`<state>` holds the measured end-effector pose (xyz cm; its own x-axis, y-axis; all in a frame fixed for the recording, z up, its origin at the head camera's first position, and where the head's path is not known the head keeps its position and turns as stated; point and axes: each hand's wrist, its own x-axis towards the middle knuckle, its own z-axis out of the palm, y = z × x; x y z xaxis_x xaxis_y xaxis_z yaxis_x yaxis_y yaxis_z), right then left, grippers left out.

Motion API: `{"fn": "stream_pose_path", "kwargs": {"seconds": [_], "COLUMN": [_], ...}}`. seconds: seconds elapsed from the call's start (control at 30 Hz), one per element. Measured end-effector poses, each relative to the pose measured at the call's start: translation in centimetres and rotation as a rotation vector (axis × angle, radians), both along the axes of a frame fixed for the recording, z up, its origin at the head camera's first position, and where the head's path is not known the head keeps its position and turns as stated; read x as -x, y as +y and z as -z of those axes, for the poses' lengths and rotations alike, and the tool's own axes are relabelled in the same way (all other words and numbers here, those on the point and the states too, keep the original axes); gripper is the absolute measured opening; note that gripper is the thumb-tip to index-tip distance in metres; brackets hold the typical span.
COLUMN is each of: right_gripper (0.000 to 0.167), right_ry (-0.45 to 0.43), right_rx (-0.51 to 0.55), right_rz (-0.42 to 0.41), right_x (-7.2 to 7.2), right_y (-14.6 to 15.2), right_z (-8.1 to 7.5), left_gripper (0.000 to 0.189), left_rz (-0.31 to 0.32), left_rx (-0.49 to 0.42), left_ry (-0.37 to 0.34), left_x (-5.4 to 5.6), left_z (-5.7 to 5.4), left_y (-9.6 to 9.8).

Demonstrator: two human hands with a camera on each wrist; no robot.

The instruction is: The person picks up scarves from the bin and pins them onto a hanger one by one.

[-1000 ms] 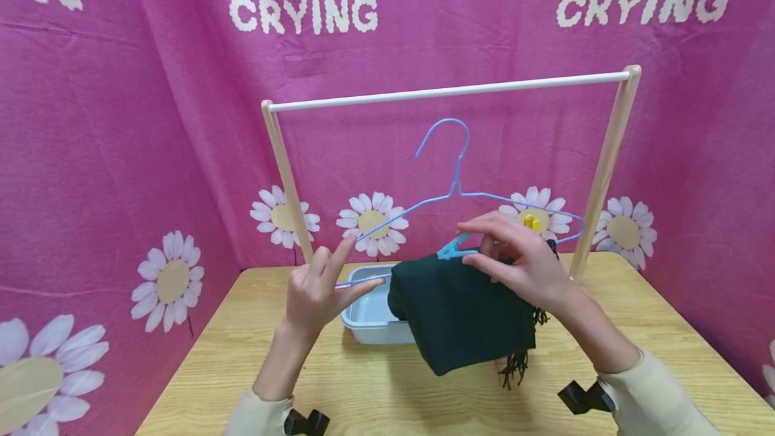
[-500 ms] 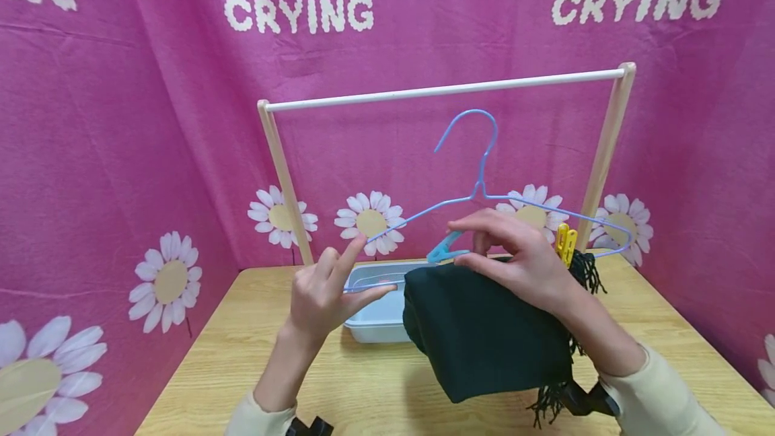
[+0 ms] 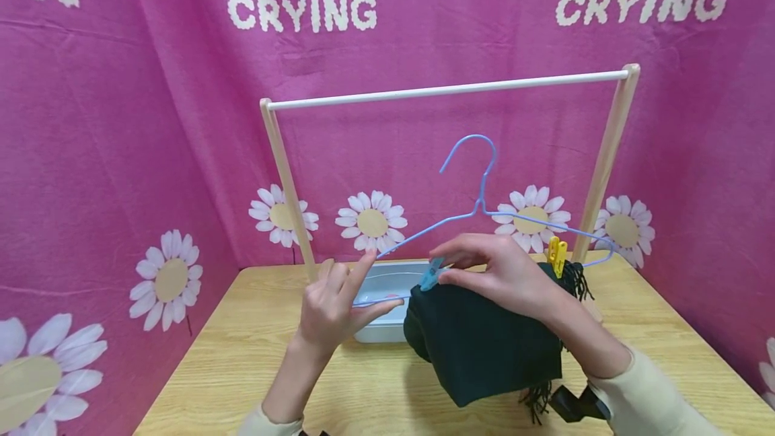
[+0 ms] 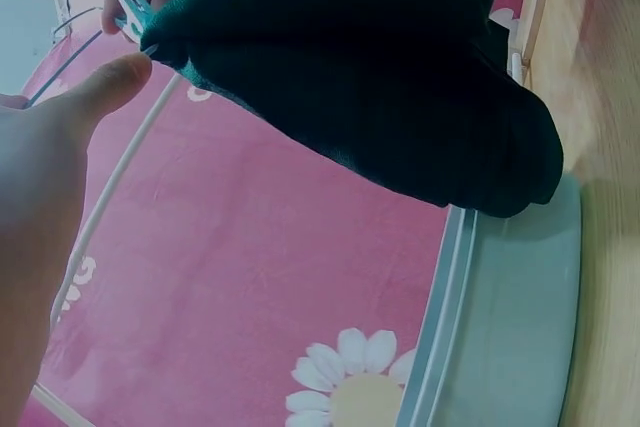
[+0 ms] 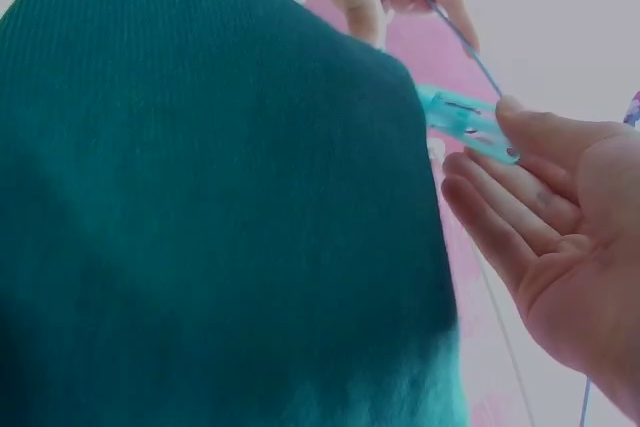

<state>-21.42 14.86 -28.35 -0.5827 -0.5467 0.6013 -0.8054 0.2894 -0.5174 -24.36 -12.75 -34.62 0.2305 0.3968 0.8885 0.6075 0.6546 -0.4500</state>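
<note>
A dark fringed scarf (image 3: 487, 352) hangs folded over the lower bar of a blue wire hanger (image 3: 482, 206). My left hand (image 3: 329, 305) holds the hanger's left end, the thumb along the lower bar and the index finger at the sloping arm. With thumb and fingers, my right hand (image 3: 505, 278) pinches a light blue clothespin (image 3: 432, 274), whose nose sits at the scarf's upper left corner. In the right wrist view this clothespin (image 5: 465, 125) meets the cloth edge. A yellow clothespin (image 3: 557, 258) stands at the scarf's right end, near the fringe.
Behind the hands stands a rack with a white rail (image 3: 448, 91) and wooden posts (image 3: 605, 160). A pale grey-blue basin (image 3: 381, 334) rests on the wooden table (image 3: 242, 348), partly hidden by the scarf. Pink flowered cloth (image 3: 387, 153) surrounds the table.
The hanger and scarf have shifted right, then dipped lower. My right hand has brought the blue clothespin left and down to the scarf's left corner, turning its nose downward.
</note>
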Motion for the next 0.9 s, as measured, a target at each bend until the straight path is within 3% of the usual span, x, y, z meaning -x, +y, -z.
{"fn": "stream_pose_path", "kwargs": {"seconds": [0.13, 0.3, 0.43, 0.67, 0.9], "right_gripper": [0.023, 0.016, 0.013, 0.014, 0.025], "right_ry": [-0.029, -0.096, -0.092, -0.115, -0.080], "right_rx": [-0.039, -0.071, -0.109, -0.191, -0.175], "right_rz": [0.032, 0.011, -0.008, -0.008, 0.018], "right_x": [-0.1, -0.1, 0.1, 0.6, 0.6], "right_y": [-0.4, -0.9, -1.1, -1.4, -1.5], "right_z": [-0.6, -1.2, -1.3, -0.9, 0.1], "left_gripper": [0.071, 0.069, 0.067, 0.064, 0.071], "left_rz": [-0.003, -0.011, -0.011, -0.019, -0.058], "left_rx": [-0.002, 0.005, 0.008, 0.026, 0.016], "left_ry": [0.017, 0.048, 0.066, 0.089, 0.093], "left_x": [0.0, -0.1, -0.3, -0.2, 0.3], "left_z": [0.2, 0.0, -0.2, -0.3, 0.0], "left_y": [0.2, 0.5, 0.8, 1.5, 1.6]}}
